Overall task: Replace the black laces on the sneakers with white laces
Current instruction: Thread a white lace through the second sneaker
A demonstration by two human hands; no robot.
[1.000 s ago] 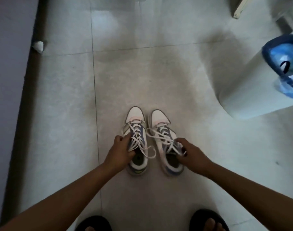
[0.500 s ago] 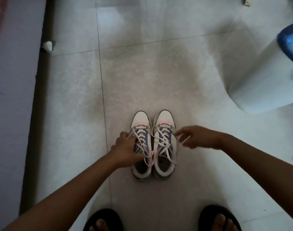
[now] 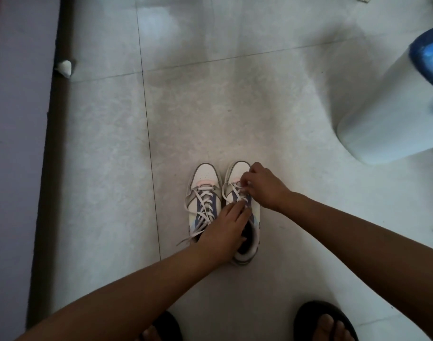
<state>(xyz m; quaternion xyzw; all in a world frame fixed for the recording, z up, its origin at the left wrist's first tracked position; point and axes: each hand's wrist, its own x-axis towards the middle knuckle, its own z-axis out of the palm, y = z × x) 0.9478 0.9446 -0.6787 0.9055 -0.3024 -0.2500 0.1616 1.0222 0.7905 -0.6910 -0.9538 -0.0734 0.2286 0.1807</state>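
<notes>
Two white sneakers with blue tongues stand side by side on the tiled floor, both threaded with white laces. The left sneaker (image 3: 203,190) is untouched, and its loose lace ends trail to the left. My left hand (image 3: 224,230) rests on the right sneaker (image 3: 239,169), fingers stretched over the upper lace rows and the palm covering part of the opening. My right hand (image 3: 263,185) pinches the white lace (image 3: 229,187) at the lowest rows near the toe. No black laces are in sight.
A white bin (image 3: 382,107) with a blue bag liner stands at the right. A wall with a dark baseboard (image 3: 50,143) runs down the left, with a crumpled white scrap (image 3: 64,67) beside it. My feet in black sandals (image 3: 326,323) are at the bottom edge.
My left hand moved from the left sneaker across to the right sneaker. My right hand came in from the right side and took hold of the lace near that sneaker's toe.
</notes>
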